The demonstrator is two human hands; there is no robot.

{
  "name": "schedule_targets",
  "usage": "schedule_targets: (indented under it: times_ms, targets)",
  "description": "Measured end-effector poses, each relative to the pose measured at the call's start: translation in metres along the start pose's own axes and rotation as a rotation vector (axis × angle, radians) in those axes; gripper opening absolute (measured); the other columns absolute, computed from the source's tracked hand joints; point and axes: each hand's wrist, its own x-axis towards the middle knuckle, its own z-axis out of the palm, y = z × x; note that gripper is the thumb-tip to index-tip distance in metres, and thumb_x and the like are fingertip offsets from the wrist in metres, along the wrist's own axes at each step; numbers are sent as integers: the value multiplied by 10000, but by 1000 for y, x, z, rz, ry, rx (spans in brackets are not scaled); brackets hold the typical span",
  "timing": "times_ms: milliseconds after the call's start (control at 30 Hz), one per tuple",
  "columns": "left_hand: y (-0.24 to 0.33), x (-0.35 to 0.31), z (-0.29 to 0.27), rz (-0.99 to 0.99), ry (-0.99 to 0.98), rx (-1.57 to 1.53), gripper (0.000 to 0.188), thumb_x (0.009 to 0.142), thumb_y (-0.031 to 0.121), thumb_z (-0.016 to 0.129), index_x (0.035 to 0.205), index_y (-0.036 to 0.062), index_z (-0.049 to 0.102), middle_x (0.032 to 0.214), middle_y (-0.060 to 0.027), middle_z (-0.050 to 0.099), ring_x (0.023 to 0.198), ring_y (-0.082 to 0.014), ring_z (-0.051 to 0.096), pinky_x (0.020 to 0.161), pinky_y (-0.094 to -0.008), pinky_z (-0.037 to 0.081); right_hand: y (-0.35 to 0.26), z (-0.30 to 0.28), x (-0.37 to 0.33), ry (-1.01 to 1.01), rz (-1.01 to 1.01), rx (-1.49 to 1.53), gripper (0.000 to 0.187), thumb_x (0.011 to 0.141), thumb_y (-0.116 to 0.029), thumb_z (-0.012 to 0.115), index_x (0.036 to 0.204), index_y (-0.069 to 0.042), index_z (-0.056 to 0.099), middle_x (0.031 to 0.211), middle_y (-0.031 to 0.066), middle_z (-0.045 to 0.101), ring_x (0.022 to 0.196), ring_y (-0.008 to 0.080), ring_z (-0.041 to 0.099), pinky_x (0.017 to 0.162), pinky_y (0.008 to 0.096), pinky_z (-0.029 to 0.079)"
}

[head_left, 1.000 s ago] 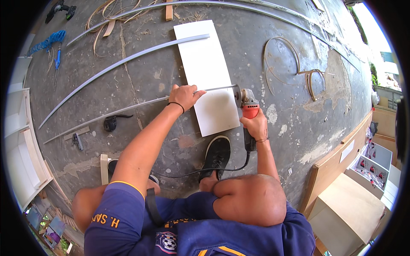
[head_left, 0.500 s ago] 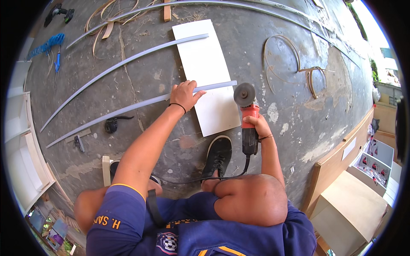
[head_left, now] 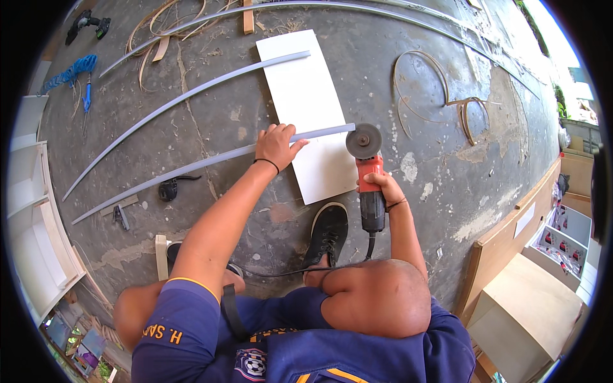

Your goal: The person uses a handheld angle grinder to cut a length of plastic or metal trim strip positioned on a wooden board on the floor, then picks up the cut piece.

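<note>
My right hand (head_left: 386, 187) grips a red and black angle grinder (head_left: 372, 207) by its body. The grinder's round disc (head_left: 364, 141) overlaps or sits right at the end of a long pale plastic strip (head_left: 204, 156); whether they touch I cannot tell. My left hand (head_left: 276, 145) is closed round that strip, pressing it over a white board (head_left: 322, 167) on the floor. Farther off, a second pale strip (head_left: 185, 96) lies with its end on the same board. The grinder's cord (head_left: 281, 274) runs back between my legs.
At left are a tape measure (head_left: 168, 190), a clamp-like tool (head_left: 121, 217) and a blue coiled hose (head_left: 71, 70). A cordless drill (head_left: 87, 25) lies far left. Thin bent strips (head_left: 421, 57) rest at right, before a wooden panel (head_left: 504, 233) and open boxes (head_left: 562, 252). Long rails cross the back.
The grinder has shifted slightly left, bringing its disc to the strip's end. My left hand stays on the strip, and the view has moved a little.
</note>
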Motion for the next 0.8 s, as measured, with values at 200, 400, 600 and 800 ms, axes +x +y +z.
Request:
schedule_targets:
  times_ms: [200,400,600,800]
  targets:
    - [-1,-1,1,18,16,-3,403,836,499,618,898,102,596,874,-67,605,893,-273,552,769,-418,406,1,-3,1,-9,-1,4,394,752,-176,672,1059,30,539,877,129,618,740,232,655,697,340,545]
    - [-1,-3,2,27,15,-20,355,819,457,650,882,111,609,870,-62,590,904,-268,548,782,-417,416,0,-1,-1,4,16,17,396,755,-180,670,1062,34,540,884,132,622,747,235,657,699,342,547]
    - [-2,-3,1,10,-27,-98,324,811,397,679,877,91,596,883,-85,577,851,-312,586,709,-431,458,0,-4,1,6,15,15,401,753,-186,674,1060,37,546,891,136,627,758,238,661,701,344,548]
    - [1,0,-4,-83,-100,-120,278,868,313,633,953,77,514,841,-108,607,792,-324,607,729,-439,477,-1,-7,-1,36,21,-2,394,750,-189,678,1051,34,554,888,134,630,755,240,664,696,345,548]
